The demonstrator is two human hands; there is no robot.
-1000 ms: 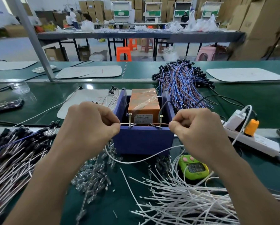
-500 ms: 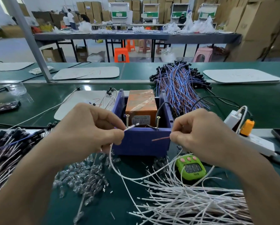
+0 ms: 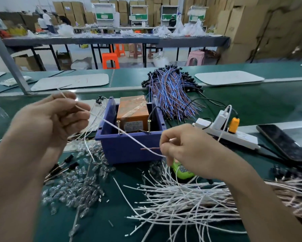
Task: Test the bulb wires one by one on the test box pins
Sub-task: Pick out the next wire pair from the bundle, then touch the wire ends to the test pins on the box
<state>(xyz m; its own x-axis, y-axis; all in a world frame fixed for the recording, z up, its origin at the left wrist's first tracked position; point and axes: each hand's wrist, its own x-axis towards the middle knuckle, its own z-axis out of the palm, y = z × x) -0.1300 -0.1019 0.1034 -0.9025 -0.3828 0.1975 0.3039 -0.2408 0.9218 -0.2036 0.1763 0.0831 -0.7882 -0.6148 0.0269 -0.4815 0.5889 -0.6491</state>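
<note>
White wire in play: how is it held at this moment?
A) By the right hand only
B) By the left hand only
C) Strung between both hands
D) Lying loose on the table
C: the white wire runs slanting from the grip of the left hand, which is higher up, down to the pinch of the right hand in front of the test box.

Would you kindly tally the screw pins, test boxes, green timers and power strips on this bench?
Screw pins: 2
Test box: 1
Green timer: 1
Power strip: 1
Total: 5
</note>
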